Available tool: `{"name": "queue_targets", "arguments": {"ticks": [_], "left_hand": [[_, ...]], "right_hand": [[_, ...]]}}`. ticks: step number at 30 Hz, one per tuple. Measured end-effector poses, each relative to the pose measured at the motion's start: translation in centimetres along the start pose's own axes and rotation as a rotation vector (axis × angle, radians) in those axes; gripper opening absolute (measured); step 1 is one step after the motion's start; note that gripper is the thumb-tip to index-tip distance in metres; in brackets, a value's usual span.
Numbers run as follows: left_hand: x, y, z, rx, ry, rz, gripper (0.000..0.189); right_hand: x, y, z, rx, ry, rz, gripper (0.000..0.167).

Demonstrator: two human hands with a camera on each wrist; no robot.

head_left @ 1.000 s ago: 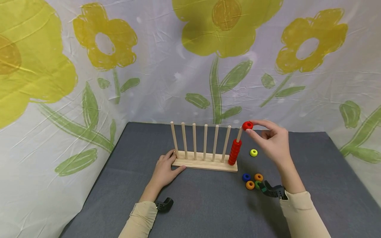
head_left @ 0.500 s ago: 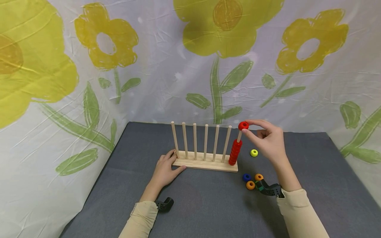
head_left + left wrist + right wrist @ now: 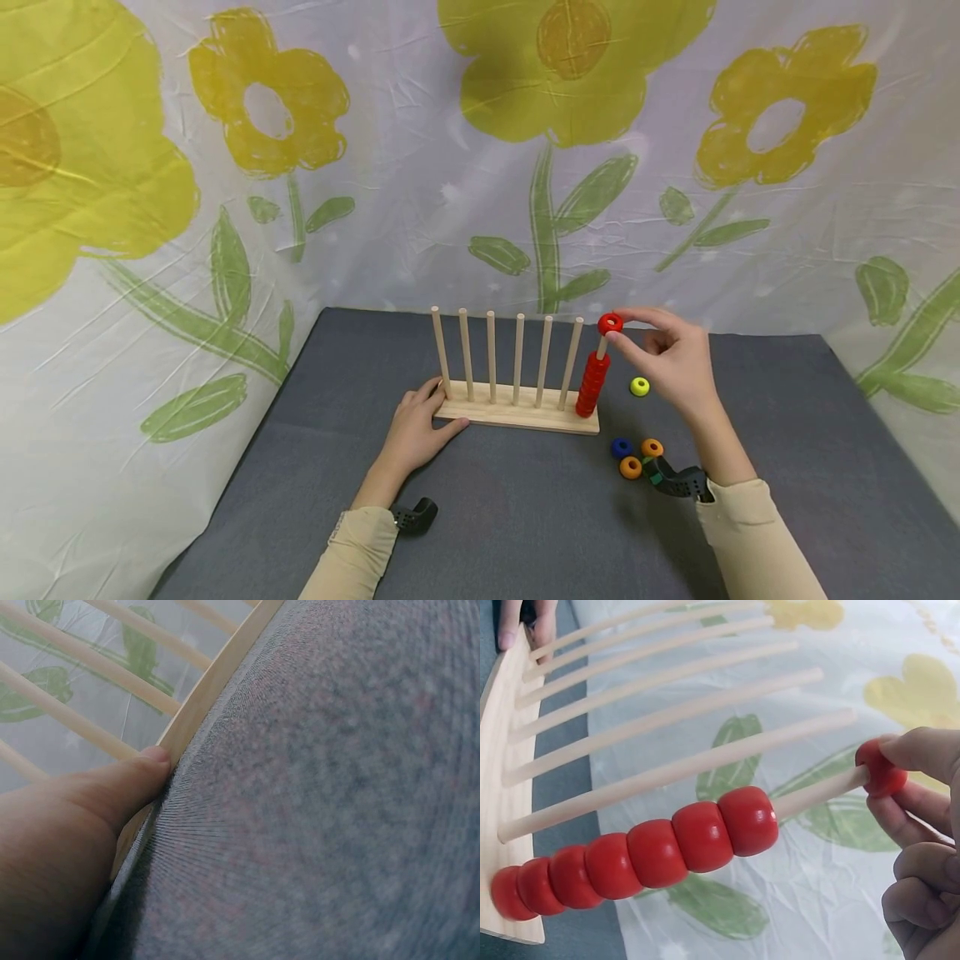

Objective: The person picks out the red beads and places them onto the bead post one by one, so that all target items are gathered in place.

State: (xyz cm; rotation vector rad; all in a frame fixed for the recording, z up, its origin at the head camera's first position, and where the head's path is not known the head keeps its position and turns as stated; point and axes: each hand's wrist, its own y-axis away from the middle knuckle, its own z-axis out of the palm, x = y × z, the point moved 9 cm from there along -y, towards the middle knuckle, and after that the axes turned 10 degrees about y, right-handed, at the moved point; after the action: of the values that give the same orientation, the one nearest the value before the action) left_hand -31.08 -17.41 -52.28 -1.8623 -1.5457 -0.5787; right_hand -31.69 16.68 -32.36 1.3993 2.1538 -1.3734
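A red bead [image 3: 610, 325] is pinched between the thumb and fingers of my right hand [image 3: 675, 362]. It sits at the tip of the rightmost peg; in the right wrist view the peg end enters the held bead [image 3: 881, 769]. Below it, with bare peg between, several red beads [image 3: 656, 853] are stacked down to the wooden peg stand [image 3: 517, 417]. My left hand [image 3: 412, 429] grips the stand's left end, its thumb [image 3: 135, 784] against the front edge. Some left fingers are hidden behind the base.
The other upright pegs [image 3: 518, 358] carry no beads. A yellow-green bead [image 3: 639, 387] lies right of the stand. Nearer are a blue bead [image 3: 621, 448], two orange beads [image 3: 630, 468] and a green one partly covered by the right wrist camera [image 3: 675, 478].
My right hand has moved left with the red bead, from beside the rightmost peg to its tip, then slightly down. The left hand has stayed on the stand.
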Motion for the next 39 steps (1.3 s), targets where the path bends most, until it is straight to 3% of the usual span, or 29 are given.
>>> {"name": "queue_targets", "arguments": {"ticks": [4,7,11,17,25,39], "left_hand": [[-0.1,0.0,0.0,-0.002,-0.005,0.001,0.075],[-0.1,0.0,0.0,0.000,-0.006,0.000,0.076],[-0.1,0.0,0.0,0.002,-0.006,0.001,0.075],[-0.1,0.0,0.0,0.003,-0.003,0.001,0.075],[-0.1,0.0,0.0,0.002,-0.007,0.002,0.076],[-0.1,0.0,0.1,0.001,-0.013,0.009,0.076]], "right_hand": [[-0.2,0.2,0.2,0.002,0.028,0.003,0.028],[1.4,0.3,0.6,-0.002,0.053,0.016,0.029],[1.5,0.5,0.7,-0.011,0.067,0.034,0.028],[1.1,0.7,0.8,-0.021,0.054,0.036,0.028],[2.5,1.0,1.1,-0.035,0.038,0.047,0.029],[3.0,2.2,0.8,-0.038,0.050,0.039,0.029]]}}
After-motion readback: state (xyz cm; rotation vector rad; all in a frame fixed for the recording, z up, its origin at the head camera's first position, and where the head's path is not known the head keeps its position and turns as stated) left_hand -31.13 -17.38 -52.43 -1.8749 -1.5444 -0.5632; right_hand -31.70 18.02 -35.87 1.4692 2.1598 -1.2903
